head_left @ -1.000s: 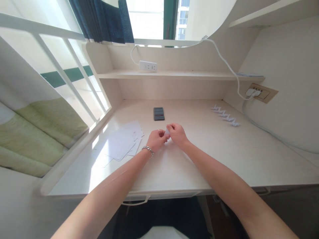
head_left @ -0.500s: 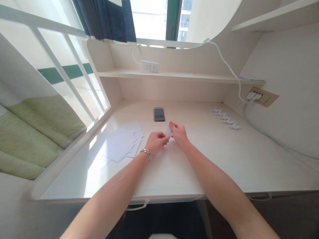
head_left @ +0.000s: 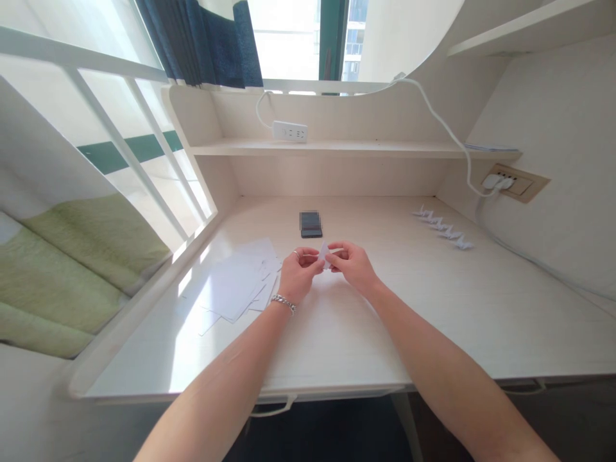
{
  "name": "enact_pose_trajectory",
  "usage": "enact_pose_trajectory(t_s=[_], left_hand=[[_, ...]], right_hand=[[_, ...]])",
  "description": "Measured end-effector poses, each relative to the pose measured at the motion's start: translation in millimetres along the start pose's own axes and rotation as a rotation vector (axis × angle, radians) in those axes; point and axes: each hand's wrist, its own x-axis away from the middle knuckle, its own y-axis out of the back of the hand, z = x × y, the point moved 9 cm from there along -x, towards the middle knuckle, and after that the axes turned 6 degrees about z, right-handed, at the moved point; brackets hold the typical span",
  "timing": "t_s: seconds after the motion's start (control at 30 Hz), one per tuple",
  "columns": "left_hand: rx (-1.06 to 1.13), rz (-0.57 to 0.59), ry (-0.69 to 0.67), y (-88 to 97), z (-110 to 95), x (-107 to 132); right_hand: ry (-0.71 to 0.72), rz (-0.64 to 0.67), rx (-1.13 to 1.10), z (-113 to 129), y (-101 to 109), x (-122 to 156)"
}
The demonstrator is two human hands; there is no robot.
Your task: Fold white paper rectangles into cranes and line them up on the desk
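Observation:
Both my hands meet just above the middle of the white desk [head_left: 433, 308]. My left hand [head_left: 298, 274], with a ring and a chain bracelet on the wrist, pinches a small folded piece of white paper [head_left: 324, 254]. My right hand [head_left: 353, 264] pinches the same paper from the other side, fingers closed. A loose pile of white paper sheets [head_left: 238, 282] lies on the desk just left of my left hand. A dark phone [head_left: 310, 224] lies flat behind my hands.
A row of several small folded white paper figures [head_left: 443, 228] stands at the back right of the desk. A white power strip [head_left: 289, 131] sits on the shelf above; its cable [head_left: 447, 131] runs to a wall socket [head_left: 514, 183]. A railing borders the left.
The folded paper has been turned between my fingertips and now stands more upright. Both hands sit slightly higher in view as the camera shifted a little.

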Motion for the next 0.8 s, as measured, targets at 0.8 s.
enact_pose_trajectory(t_s=[0.8], left_hand=[[0.04,-0.009,-0.006,2.4,-2.4,1.4]], right_hand=[[-0.005,-0.026,0.008,3.6,5.1,3.8]])
